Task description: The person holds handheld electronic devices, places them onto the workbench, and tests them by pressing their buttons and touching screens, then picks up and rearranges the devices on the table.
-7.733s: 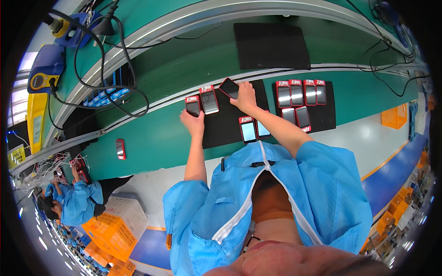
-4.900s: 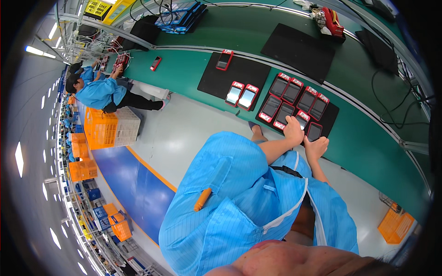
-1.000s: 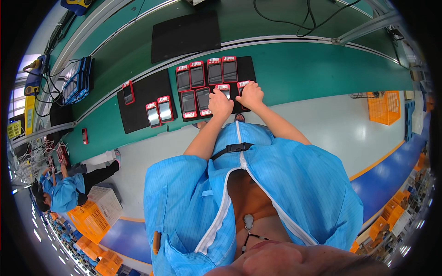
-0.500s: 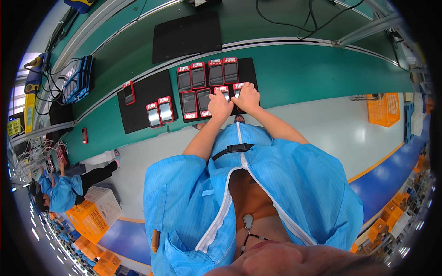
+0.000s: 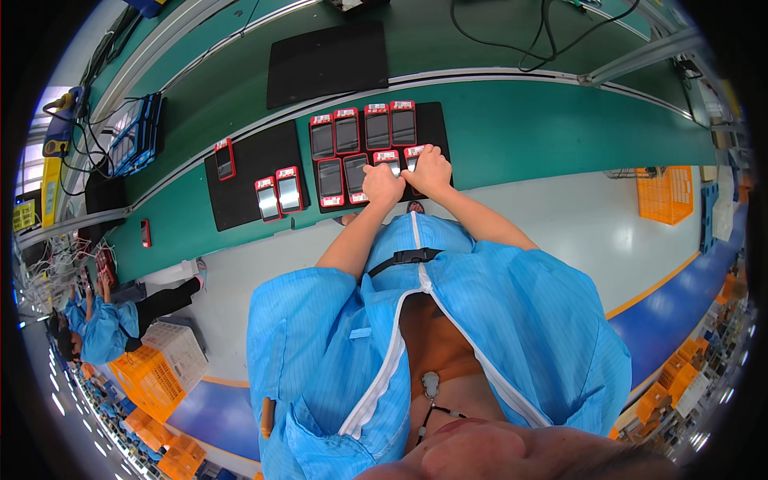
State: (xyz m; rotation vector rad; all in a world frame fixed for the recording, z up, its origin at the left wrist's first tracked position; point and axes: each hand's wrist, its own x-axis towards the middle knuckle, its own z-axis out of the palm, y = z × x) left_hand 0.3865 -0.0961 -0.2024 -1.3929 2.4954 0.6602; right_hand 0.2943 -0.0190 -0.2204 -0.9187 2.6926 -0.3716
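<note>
On a black mat [image 5: 434, 120] lie two rows of red-framed handheld devices with dark screens, such as one device [image 5: 378, 128] in the far row. My left hand [image 5: 384, 186] grips the sides of a device [image 5: 386, 158] in the near row, thumb on its right and fingers on its left. Its lower part is hidden under my palm. Beside it, my right hand [image 5: 430, 171] curls round the rightmost near device [image 5: 412, 154], with the thumb on the left edge. Most of that device is covered. Both devices rest on the mat.
Left of it, a second black mat [image 5: 240, 200] bears three red devices; another device [image 5: 146, 234] lies farther left on the green bench [image 5: 544, 120]. A metal rail [image 5: 496, 74] runs behind. Blue-cased tablets [image 5: 138, 138] stand at left. A co-worker [image 5: 108, 324] is at far left, near orange crates [image 5: 148, 380].
My hands stay on the same two devices, almost unmoved. The whole view has shifted very slightly. The co-worker at far left has moved a little.
</note>
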